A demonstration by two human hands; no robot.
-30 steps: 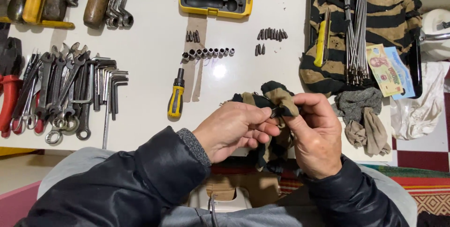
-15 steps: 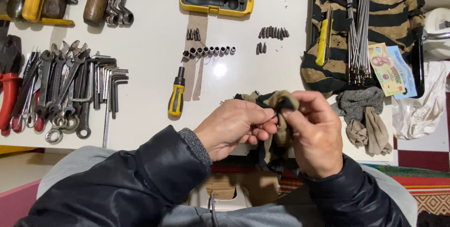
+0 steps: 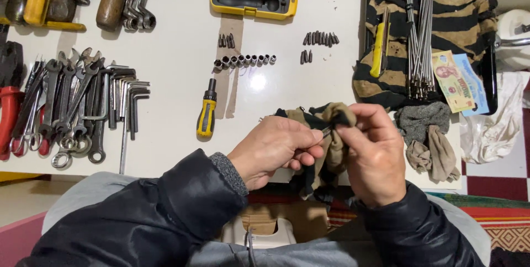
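At the left of the white table (image 3: 171, 79), steel spanners (image 3: 61, 107) and hex keys (image 3: 124, 96) lie in rows. Nearer centre, the left hand (image 3: 276, 148) pinches a small dark metal bit (image 3: 327, 131); the right hand (image 3: 375, 154) is closed around a tan-and-black striped rag (image 3: 326, 121) wrapped over its tip. Judgement: firm pinch, twist the bit inside the cloth. Since the earlier frame, the rag bunches higher over the fingers; hands remain near the table's near edge.
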